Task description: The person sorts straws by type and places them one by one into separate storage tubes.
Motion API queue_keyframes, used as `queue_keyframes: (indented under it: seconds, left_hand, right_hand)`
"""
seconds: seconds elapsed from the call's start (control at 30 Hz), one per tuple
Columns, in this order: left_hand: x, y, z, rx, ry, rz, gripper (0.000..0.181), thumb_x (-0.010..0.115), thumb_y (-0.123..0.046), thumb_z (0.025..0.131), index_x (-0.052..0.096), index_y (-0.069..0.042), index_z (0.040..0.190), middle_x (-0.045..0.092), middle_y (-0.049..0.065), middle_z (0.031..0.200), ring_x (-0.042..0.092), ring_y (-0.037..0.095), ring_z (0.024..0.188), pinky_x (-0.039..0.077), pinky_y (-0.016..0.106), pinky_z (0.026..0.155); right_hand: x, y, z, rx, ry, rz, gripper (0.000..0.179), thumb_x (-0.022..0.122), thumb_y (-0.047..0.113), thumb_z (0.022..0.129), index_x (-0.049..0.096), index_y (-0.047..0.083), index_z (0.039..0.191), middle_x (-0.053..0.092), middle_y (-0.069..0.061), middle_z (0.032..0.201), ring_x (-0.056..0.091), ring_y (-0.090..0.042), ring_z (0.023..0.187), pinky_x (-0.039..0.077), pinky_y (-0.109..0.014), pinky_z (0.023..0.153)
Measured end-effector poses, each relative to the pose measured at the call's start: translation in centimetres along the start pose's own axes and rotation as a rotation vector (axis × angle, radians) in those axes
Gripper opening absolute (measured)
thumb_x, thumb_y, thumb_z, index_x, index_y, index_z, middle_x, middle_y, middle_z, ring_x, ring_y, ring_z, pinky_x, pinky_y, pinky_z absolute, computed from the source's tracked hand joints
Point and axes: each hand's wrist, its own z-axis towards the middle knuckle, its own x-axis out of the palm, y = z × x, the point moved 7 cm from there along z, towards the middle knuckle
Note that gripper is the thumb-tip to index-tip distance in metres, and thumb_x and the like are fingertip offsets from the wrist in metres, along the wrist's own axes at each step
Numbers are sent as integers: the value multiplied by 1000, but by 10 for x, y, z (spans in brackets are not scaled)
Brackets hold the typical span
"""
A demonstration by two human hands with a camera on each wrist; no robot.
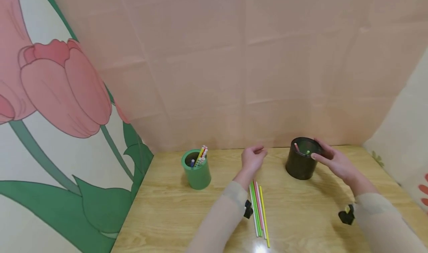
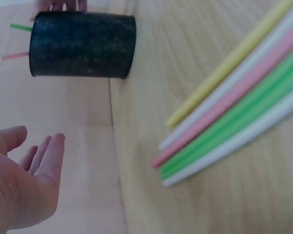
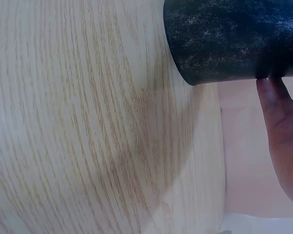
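On the right of the table stands a black cylindrical cup (image 1: 301,165), a pink stick (image 1: 296,147) and a green stick (image 1: 308,152) poking up inside it. My right hand (image 1: 336,162) holds this cup from its right side, thumb at the near rim and fingers round the far side. In the right wrist view, fingertips (image 3: 266,92) meet the dark wall. My left hand (image 1: 252,159) hovers with loosely bent fingers and nothing in them, left of the cup. Below it lie several thin coloured sticks (image 1: 259,212), white, green, pink and yellow, side by side.
A green cup (image 1: 198,177) with several colourful sticks (image 1: 201,157) stands left of my left hand. Behind the wooden table (image 1: 157,208) hangs a pinkish sheet (image 1: 200,78). A wall with painted tulips (image 1: 63,86) borders the left side.
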Motion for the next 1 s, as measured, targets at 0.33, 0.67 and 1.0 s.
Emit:
queue_keyframes:
  seconds: [0.33,0.67,1.0]
  left_hand:
    - [-29,49,-23,-161,72,-296,26,77,1,95,76,3,121,79,15,104,77,25,96,65,36,89]
    - [-53,61,-42,-169,128,-294,30,78,-1,94,75,-2,124,78,11,106,76,23,95,64,42,94]
    - [-66,65,-62,-150,147,-179,46,80,12,81,76,-6,123,75,17,114,73,19,90,64,30,79]
  right_hand:
    - [1,-3,-1,9,18,37,80,59,39,112,10,28,173,41,-40,158,44,-53,139,44,-6,80]
    - [2,-9,0,29,35,45,82,59,41,111,7,26,173,38,-41,158,41,-57,142,43,-5,78]
    - [3,-10,4,25,37,28,83,60,41,111,8,21,173,36,-41,159,39,-59,143,41,-4,77]
